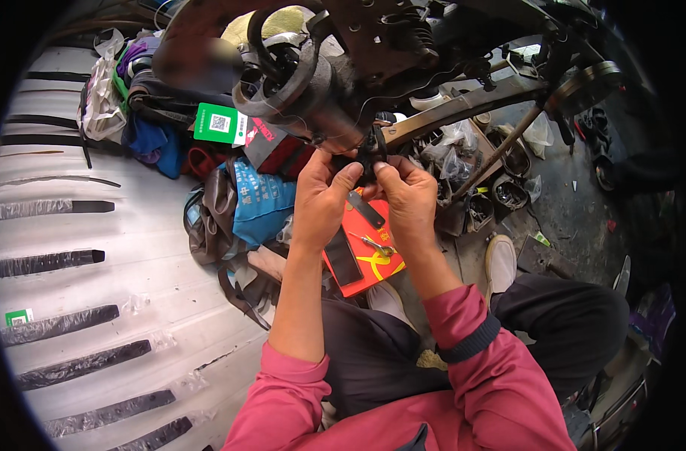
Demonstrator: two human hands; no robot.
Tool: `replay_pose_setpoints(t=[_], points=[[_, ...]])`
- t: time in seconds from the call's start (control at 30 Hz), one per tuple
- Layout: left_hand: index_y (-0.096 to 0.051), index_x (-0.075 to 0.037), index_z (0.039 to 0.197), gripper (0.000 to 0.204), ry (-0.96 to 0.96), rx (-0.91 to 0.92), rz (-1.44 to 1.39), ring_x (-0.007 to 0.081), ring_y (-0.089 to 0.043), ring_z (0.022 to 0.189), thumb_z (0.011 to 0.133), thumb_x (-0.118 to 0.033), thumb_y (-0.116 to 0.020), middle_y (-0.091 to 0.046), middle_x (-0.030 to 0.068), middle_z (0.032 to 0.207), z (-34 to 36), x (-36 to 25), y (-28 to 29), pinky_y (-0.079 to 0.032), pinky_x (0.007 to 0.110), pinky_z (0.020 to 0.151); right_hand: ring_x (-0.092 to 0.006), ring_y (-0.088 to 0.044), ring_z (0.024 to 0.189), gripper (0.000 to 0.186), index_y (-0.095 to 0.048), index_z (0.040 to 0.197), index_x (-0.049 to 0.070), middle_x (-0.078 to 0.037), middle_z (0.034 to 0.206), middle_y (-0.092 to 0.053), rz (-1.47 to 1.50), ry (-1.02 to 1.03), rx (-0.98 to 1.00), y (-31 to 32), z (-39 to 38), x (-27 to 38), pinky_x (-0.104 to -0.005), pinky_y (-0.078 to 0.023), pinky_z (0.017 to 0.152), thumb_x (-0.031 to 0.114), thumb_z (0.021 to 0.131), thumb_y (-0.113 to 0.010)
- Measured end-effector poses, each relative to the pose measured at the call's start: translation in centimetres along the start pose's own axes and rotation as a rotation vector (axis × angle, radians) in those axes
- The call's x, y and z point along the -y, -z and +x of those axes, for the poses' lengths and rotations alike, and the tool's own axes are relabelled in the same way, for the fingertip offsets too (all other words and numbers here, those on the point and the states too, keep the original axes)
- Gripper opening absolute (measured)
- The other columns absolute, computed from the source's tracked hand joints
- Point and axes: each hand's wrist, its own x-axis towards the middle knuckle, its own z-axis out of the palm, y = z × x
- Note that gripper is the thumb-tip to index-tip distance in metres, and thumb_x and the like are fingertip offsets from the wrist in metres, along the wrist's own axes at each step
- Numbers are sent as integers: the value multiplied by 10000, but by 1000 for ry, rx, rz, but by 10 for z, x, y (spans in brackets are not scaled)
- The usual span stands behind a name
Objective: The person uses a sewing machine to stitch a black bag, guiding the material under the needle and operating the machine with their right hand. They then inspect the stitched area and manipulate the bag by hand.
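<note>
The two hands are close together in front of the dark metal machine (335,90); the left hand (322,197) and the right hand (412,197) are both closed by thumb and fingers on a small black piece (369,154), which sits between the fingertips just below the machine's rounded arm, its exact shape hard to tell against the dark metal; below the hands lies a red box (354,229) with a yellow pattern toward its lower right corner; a long dark strip (343,260) runs along its left edge, a shorter dark strip (367,211) lies near its upper edge, and a small metal tool (374,246) rests nearer its right edge; to the left, a blue bag (264,199) leans beside a brown bag (213,214), both by the upper right part of a pale ridged panel (177,259); black strips (46,264), several in clear wrap, lie in rows along the panel's left edge
</note>
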Motion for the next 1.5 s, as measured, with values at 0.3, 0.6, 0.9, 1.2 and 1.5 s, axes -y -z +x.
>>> replay_pose_setpoints(t=[0.3,0.6,0.9,1.2,1.5], points=[[-612,-6,1179,171,29,2,-32,111,-596,990,1009,1,-596,-658,45,1097,0,-1,0,-476,249,915,-89,-668,646,150,-706,941,-19,-34,793,-699,-85,-36,46,5,-1,11,-243,-570,626,121,989,-678],[-628,-19,1130,138,113,-6,-181,96,-577,991,1013,14,-561,-655,26,1090,3,8,5,-461,248,926,-103,-669,623,127,-699,1000,3,-51,818,-716,103,-98,-6,5,2,0,-242,-574,606,120,1008,-651],[-638,-27,1140,137,136,-4,-195,85,-581,977,1032,-9,-555,-658,8,1079,3,10,6,-464,242,898,-112,-666,668,164,-641,1022,8,-89,907,-726,139,-51,124,10,0,-4,-286,-594,640,157,1064,-587],[-640,-30,1159,151,135,18,-182,77,-574,913,1043,-18,-544,-660,0,1061,4,12,6,-476,245,850,-101,-661,673,155,-654,1043,9,-57,878,-697,-21,-40,167,15,-1,4,-276,-581,606,162,1045,-629],[-639,-28,1170,146,89,-3,-148,72,-569,944,1049,-68,-568,-653,-4,1061,3,9,3,-474,245,866,-91,-655,643,156,-696,1070,3,-30,818,-684,26,-120,183,17,4,10,-238,-578,588,146,1008,-682]])
